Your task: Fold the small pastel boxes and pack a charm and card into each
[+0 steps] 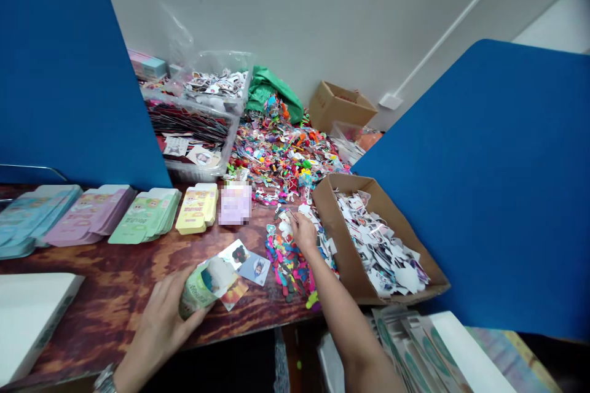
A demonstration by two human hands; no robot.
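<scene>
My left hand (163, 313) is wrapped round a small green printed card box (197, 290), tilted above the table's front part. Picture cards lie against its far end: a blue-grey card (255, 267), a card with a dark figure (237, 254) and an orange card (234, 295). Whether these touch the box or lie on the table, I cannot tell. My right hand (303, 232) reaches into a heap of small coloured trinkets (295, 267), its fingers pinched together at the heap's far side. What they hold, if anything, is too small to make out.
Stacks of flat boxes in blue (37, 215), purple (92, 212), green (145, 215) and yellow (197, 209) line the table's left. A carton of white cut-outs (343, 245) stands right of my arm. Behind lie a large trinket pile (286, 153) and clear bins (225, 163). Blue partitions (498, 184) flank both sides.
</scene>
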